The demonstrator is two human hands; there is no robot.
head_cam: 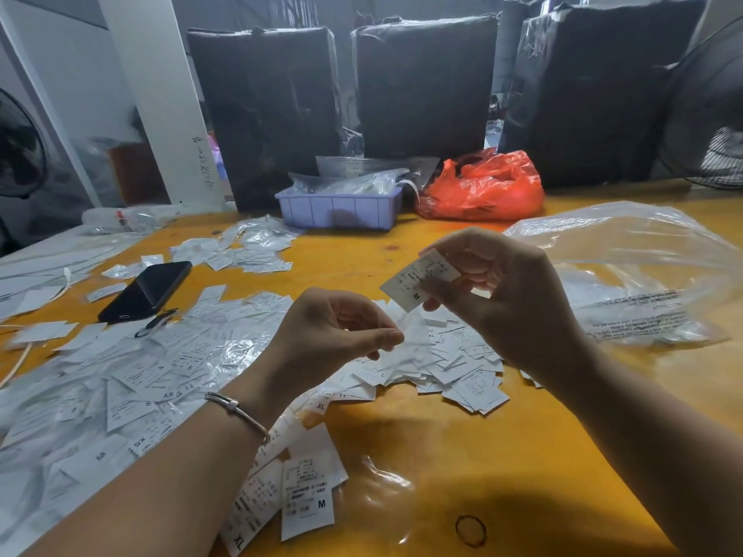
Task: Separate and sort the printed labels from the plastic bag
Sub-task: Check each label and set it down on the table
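The right hand is raised above the tabletop and pinches a white label marked "M" between thumb and fingertips. The label sits at the hand's 9 o'clock side, and its long axis runs from about 8 o'clock to 2 o'clock, the "M" end lowest and pointing toward the left hand. That hand hovers just below and to the 8 o'clock of the label, apart from it, fingers loosely curled with thumb and fingertips close together; whether it holds anything cannot be told. A bracelet circles its wrist.

Under both hands lies a loose pile of labels. More labels mixed with small clear wrappers spread out toward 9 o'clock. Two labels, marked "M" and "XL", lie near 6 o'clock beside the left forearm, their long axes running roughly 12 to 6.

A large clear plastic bag lies crumpled at 3 o'clock, just beside the right hand. A black phone rests at 10 o'clock. At 12 o'clock stand a lilac tray and a red bag.
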